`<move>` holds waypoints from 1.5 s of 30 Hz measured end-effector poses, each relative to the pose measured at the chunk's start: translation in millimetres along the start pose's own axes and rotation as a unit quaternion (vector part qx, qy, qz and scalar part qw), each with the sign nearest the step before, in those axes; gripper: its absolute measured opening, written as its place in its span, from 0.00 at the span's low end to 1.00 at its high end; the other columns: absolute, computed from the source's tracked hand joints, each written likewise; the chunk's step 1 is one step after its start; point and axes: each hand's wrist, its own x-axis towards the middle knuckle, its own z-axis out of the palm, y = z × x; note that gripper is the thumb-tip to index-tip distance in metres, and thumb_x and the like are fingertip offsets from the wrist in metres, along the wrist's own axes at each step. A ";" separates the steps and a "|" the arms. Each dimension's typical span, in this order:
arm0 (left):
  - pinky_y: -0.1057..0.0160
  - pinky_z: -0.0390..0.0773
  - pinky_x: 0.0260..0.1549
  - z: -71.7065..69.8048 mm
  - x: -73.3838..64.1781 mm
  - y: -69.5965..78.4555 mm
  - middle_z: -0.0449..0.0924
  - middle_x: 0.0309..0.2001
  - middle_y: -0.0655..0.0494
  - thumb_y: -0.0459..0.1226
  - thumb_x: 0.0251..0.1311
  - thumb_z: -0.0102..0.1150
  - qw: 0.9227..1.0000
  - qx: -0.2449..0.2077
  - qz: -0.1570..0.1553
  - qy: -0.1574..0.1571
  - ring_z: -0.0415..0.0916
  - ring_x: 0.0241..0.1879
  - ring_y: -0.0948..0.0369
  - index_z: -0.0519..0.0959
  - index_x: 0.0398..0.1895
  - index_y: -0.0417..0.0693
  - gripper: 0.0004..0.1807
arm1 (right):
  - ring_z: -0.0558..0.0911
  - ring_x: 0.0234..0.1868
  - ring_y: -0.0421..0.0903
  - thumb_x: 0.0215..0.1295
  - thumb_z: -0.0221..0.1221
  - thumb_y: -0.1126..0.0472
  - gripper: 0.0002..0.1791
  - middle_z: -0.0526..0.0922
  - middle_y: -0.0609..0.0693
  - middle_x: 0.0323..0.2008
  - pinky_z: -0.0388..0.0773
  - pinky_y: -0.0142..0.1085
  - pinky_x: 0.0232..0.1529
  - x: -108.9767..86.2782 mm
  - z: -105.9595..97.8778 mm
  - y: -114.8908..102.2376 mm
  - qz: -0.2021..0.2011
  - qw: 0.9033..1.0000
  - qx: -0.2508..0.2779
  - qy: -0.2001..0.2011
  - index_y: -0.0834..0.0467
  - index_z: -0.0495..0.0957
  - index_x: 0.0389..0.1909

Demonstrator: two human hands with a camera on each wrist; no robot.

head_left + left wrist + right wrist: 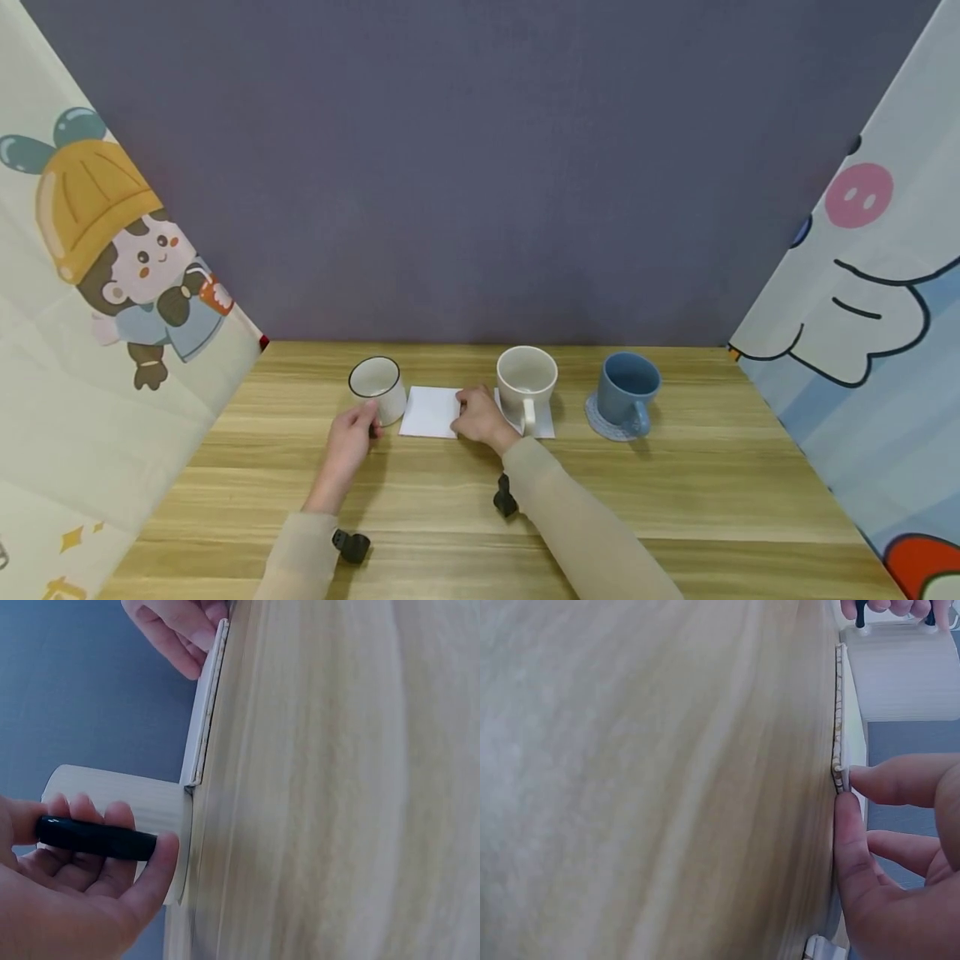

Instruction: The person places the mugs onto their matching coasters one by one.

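Note:
A white mug point(392, 403) with a dark rim stands at the left on the wooden table. My left hand point(351, 435) grips its black handle point(97, 838), fingers curled round it. Right beside the mug lies a white square coaster point(427, 413), its layered edge showing in the right wrist view. Thumb and finger of my right hand point(482, 419) pinch this coaster at its right edge. Just right of that hand, a cream mug point(527, 372) sits on a second white coaster point(545, 423), its handle facing me.
Farther right, a blue mug point(628, 382) rests on a round blue-grey coaster point(602, 423). The wooden table point(420, 517) ends at a dark wall point(480, 208), with printed cloths on both sides. A small black device point(351, 546) is worn at the left wrist.

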 end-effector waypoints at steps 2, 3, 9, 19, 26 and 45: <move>0.66 0.77 0.29 -0.1 -0.9 0.1 0.75 0.25 0.52 0.40 0.78 0.48 1.000 -0.003 0.003 0.008 0.74 0.27 0.61 0.74 0.28 0.31 0.22 | 0.72 0.63 0.57 0.46 0.67 0.72 0.24 0.77 0.66 0.58 0.69 0.46 0.66 0.1 0.8 0.0 0.000 1.000 0.000 -0.001 0.71 0.82 0.49; 0.67 0.76 0.28 -0.2 -1.3 0.1 0.74 0.25 0.52 0.40 0.78 0.48 1.000 -0.004 0.005 0.011 0.74 0.26 0.62 0.74 0.28 0.31 0.22 | 0.72 0.63 0.57 0.46 0.67 0.72 0.24 0.76 0.65 0.58 0.69 0.46 0.66 0.2 1.1 -0.1 0.000 1.000 0.000 -0.002 0.71 0.82 0.49; 0.68 0.75 0.27 -1.7 -3.0 0.3 0.74 0.23 0.56 0.40 0.78 0.49 1.000 -0.003 0.011 0.022 0.73 0.25 0.65 0.75 0.28 0.32 0.22 | 0.72 0.63 0.57 0.46 0.66 0.72 0.23 0.77 0.65 0.58 0.69 0.47 0.66 1.5 0.9 0.3 -0.002 1.000 -0.012 -0.006 0.71 0.82 0.48; 0.67 0.79 0.30 0.2 -5.1 4.8 0.74 0.25 0.55 0.38 0.77 0.50 0.999 -0.020 0.016 0.035 0.74 0.26 0.64 0.76 0.30 0.28 0.20 | 0.72 0.64 0.57 0.47 0.65 0.73 0.28 0.76 0.66 0.60 0.68 0.46 0.67 2.2 -1.6 0.0 0.001 1.000 -0.022 -0.016 0.71 0.80 0.55; 0.65 0.78 0.33 2.7 -9.6 14.0 0.77 0.27 0.50 0.43 0.77 0.51 0.999 0.012 0.020 0.027 0.75 0.31 0.60 0.76 0.31 0.30 0.22 | 0.73 0.59 0.54 0.47 0.62 0.74 0.25 0.78 0.63 0.55 0.71 0.45 0.63 3.2 -2.1 -0.1 0.000 1.000 -0.026 -0.017 0.70 0.82 0.51; 0.62 0.75 0.34 9.8 -16.2 19.3 0.78 0.25 0.49 0.43 0.77 0.51 0.999 0.020 0.030 0.017 0.75 0.32 0.55 0.75 0.29 0.30 0.23 | 0.73 0.52 0.51 0.44 0.66 0.72 0.30 0.79 0.61 0.49 0.73 0.42 0.57 0.9 -2.0 1.5 -0.013 1.000 -0.015 -0.009 0.72 0.81 0.55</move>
